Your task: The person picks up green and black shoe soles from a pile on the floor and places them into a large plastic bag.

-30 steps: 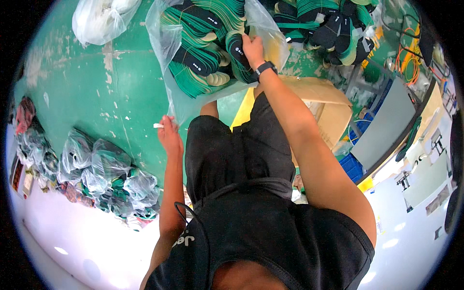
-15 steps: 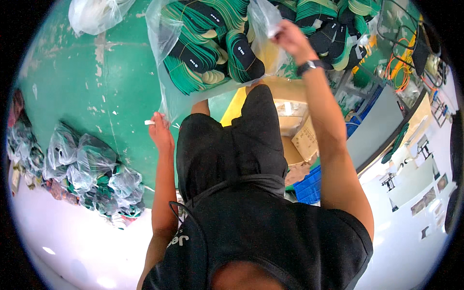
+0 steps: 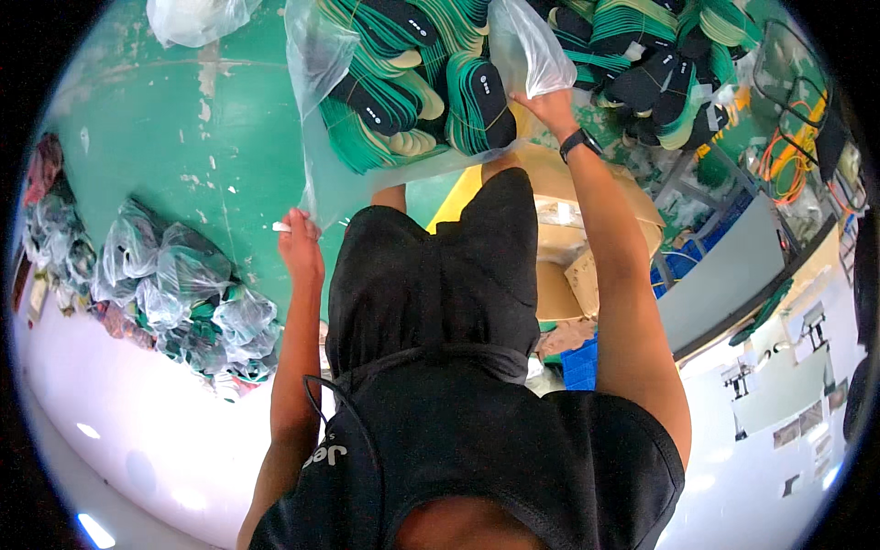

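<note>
In front of my knees a clear plastic bag [image 3: 321,55] holds several strapped stacks of insoles [image 3: 481,104], green-layered with black tops. My left hand [image 3: 300,246] is closed at the bag's lower left corner, pulling the film down. A small white piece [image 3: 281,226] pokes out of that fist; its kind is unclear. At the bag's right side, my right hand [image 3: 553,114], wearing a black wristband, grips the film, thumb apart. Its other fingers are partly hidden by the bunched plastic.
More insole stacks [image 3: 651,82] lie to the right of the bag. Beside my right leg are an open cardboard box [image 3: 559,289] and a blue crate [image 3: 579,365]. Filled plastic bags [image 3: 188,266] line the left wall. Orange cables [image 3: 790,170] lie far right.
My right hand has come down a little, and the film on that side now drapes over its fingers. The left hand keeps its hold. The view has shifted slightly.
</note>
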Demonstrator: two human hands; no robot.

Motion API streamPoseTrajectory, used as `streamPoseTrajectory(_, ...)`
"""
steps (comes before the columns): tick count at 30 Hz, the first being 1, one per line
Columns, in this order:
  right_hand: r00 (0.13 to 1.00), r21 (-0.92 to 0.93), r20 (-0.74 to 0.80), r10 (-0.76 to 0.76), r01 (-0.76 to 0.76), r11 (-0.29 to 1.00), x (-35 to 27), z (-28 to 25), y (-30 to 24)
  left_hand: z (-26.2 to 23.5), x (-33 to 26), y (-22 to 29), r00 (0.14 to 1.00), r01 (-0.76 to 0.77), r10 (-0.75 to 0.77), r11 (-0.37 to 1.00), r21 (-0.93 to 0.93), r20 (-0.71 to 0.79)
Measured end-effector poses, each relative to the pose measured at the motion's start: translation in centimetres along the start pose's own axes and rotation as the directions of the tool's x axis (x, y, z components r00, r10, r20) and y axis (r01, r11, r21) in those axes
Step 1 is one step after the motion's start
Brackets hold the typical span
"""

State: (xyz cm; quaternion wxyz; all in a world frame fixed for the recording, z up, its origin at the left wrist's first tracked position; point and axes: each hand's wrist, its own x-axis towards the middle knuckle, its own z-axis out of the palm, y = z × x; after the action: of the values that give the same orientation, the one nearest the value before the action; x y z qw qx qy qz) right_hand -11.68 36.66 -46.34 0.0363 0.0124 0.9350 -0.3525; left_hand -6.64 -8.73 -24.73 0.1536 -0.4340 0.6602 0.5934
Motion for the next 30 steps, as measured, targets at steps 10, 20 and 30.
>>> streamPoseTrajectory(10, 0.735, 0.076, 0.367, 0.570, -0.635, 0.769, -10.6, -1.5, -2.0, 1.0, 0.7, -1.2, 0.999, 0.032, -0.033, 0.998, -0.045, -0.021)
streamPoseTrajectory(20, 0.766, 0.204, 0.145, 0.626, -0.642, 0.739, -6.6, -5.4, -15.4, 1.1, 1.3, 1.1, 0.994, -0.041, 0.039, 0.999, 0.018, 0.106)
streamPoseTrajectory(30, 0.983, -0.652, 0.009, 0.185, -0.134, 0.746, -8.1, 3.6, -19.7, -8.7, 8.5, -1.1, 0.816, -0.047, 0.007, 0.997, 0.053, 0.577)
